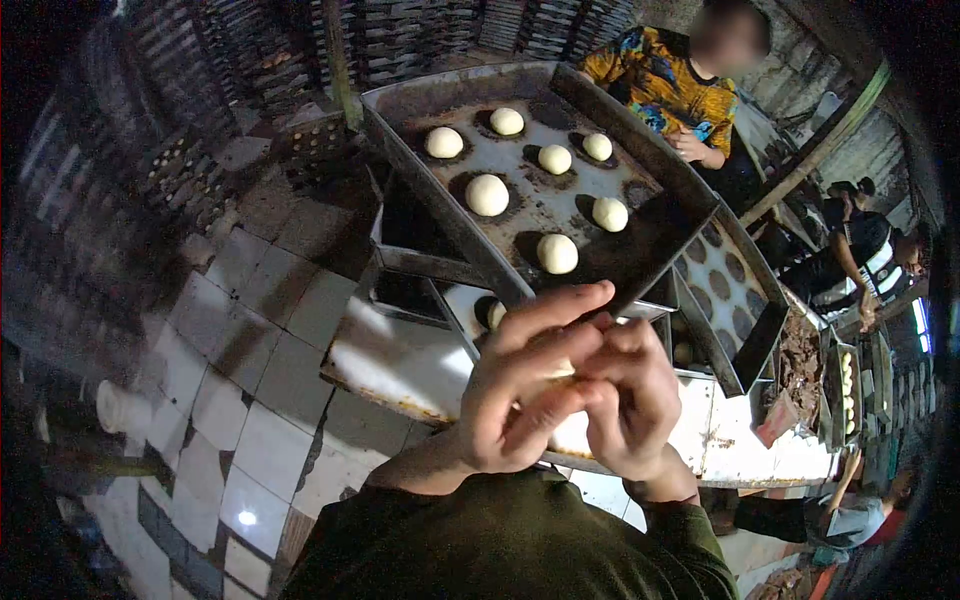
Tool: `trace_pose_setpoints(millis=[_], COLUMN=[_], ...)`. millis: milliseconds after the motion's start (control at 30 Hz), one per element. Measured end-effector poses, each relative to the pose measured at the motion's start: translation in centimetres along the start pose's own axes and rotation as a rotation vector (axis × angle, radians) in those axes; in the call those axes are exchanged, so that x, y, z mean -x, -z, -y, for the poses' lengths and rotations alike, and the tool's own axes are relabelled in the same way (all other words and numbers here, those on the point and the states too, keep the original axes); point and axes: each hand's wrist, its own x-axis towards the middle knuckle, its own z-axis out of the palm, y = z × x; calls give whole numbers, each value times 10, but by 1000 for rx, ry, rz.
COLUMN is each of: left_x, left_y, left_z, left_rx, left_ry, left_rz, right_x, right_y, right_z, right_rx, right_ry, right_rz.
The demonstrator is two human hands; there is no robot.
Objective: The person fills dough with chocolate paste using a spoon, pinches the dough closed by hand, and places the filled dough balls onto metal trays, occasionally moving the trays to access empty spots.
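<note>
My left hand (515, 385) and my right hand (636, 395) meet in front of the camera, fingers curled together. A bit of pale dough (560, 368) shows between them; the fingers hide most of it. Just beyond my hands is a deep metal baking tray (455, 215), tilted in view, with a worn, dark-spotted bottom. Several round dough balls stand apart on it, among them a large dough ball (487, 195) at the left and a nearer dough ball (557, 254) close to my fingertips.
Another tray (735, 300) with dark round spots lies under the first at the right. A white tabletop (400, 355) supports the trays. A person in a patterned shirt (665, 85) stands across the table. More people are at the right, near a dark brown mass (800, 355).
</note>
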Motion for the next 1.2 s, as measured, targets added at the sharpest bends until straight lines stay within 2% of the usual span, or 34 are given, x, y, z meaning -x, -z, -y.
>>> trace_pose_setpoints(millis=[33,67,133,167,200,267,300,333,367,400,433,467,533,567,600,667,733,800,867,933,967,1000,1067,1133,1167,1200], left_x=[2,3,5,4,5,2,-2,-3,-2,-5,-8,-12,-30,-32,-31,-20,-18,-4,11,29,41,53,67,75,78,82], left_y=[1,7,16,22,25,27,23,20,18,18,24,32,31,35,33,53,79,100,114,121,126,129,125,102,85,63], left_z=[5,3,11,11,4,12,8,11,17,20,14,18,16,13,19,24,15,11,10,11,15,17,11,14,18,25], left_rx=[256,411,428,396,318,219,247,265,505,744,829,599,963,930,930,1020,1066,945,932,999,1042,1083,1159,1141,1123,1098], left_ry=[87,268,308,293,362,246,294,299,342,381,521,561,523,629,650,714,634,550,507,468,427,388,503,498,472,431], left_rz=[-137,-250,-193,-100,-92,-12,-77,-70,-183,-297,-370,-197,-190,-122,-109,-66,-124,-78,71,140,218,296,436,602,688,769], right_x=[-5,-9,-10,-14,-18,-31,-31,-28,-24,-24,-26,-31,-37,-46,-57,-86,-114,-119,-84,-64,-75,-89,-108,-104,-75,-68], right_y=[-5,-9,-32,-33,-34,-32,-34,-35,-36,-38,-40,-44,-53,-42,-27,-11,51,92,143,139,109,100,96,111,115,110], right_z=[5,11,-2,-6,-3,11,7,0,-7,-7,-5,-3,-21,-24,-29,-66,-133,-199,-316,-362,-321,-309,-296,-298,-342,-338], right_rx=[-23,53,267,390,445,408,424,500,574,437,477,516,619,636,646,91,-769,679,117,516,457,454,652,845,541,587], right_ry=[-8,-4,179,221,141,-102,-113,40,196,268,264,261,299,182,62,-343,-710,-674,-842,-685,-988,-984,-858,-746,-457,-474], right_rz=[49,107,-50,-95,-136,-109,-112,-123,-131,-93,-22,49,-135,-67,2,-287,-369,72,186,672,617,605,561,515,426,593])
